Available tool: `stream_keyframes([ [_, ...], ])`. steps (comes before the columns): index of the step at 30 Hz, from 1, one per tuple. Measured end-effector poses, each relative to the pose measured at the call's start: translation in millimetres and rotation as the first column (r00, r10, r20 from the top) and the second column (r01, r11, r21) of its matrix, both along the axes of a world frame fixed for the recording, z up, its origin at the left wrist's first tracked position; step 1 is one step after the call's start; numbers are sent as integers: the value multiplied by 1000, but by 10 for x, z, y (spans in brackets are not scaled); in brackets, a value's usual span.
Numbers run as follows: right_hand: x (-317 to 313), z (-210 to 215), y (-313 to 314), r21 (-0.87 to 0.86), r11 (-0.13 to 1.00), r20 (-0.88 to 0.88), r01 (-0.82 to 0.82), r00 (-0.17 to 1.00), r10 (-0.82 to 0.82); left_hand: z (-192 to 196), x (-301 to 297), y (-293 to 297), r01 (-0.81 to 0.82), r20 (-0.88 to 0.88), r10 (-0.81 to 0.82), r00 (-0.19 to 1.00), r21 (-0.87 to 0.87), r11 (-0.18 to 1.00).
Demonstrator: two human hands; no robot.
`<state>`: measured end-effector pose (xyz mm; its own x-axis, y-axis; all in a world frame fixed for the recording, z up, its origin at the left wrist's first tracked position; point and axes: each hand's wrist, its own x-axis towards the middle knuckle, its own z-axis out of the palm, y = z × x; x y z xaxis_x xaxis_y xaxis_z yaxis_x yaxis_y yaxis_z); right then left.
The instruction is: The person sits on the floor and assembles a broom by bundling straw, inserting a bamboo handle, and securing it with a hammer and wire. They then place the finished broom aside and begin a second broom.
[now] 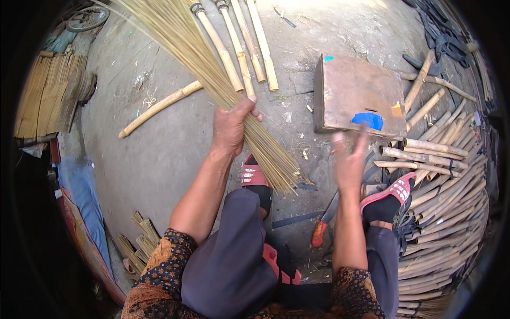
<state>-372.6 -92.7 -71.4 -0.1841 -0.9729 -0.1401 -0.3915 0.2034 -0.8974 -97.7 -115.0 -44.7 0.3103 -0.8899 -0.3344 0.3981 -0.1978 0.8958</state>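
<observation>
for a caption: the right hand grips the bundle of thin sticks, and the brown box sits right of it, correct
Wrong hand: the head view shows the left hand gripping the bundle of thin sticks; the brown box is right of it.

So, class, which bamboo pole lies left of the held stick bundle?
The pole slanting alone, left of the stick bundle; the other poles lie to the bundle's right.

White printed lettering on the pink strap of the left sandal [254, 175], set in stacked rows; letters too small and soft to make out. Similar white print on the pink strap of the right sandal [399, 190], running aslant, likewise not legible here.
</observation>
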Motion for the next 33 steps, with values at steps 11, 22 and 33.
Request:
stream_keyframes([
  [11,1323,123,198,254,653,560,-714,659,502,-362,42,552,126,-296,-90,951,105,986],
  [22,1605,-550,133,423,715,162,-557,823,545,-1107,543,876,21,-420,211,883,485,874],
  [33,1947,-696,-138,521,564,328,-641,760,561,-1188,433,1104,210,-429,-57,901,318,924],
])
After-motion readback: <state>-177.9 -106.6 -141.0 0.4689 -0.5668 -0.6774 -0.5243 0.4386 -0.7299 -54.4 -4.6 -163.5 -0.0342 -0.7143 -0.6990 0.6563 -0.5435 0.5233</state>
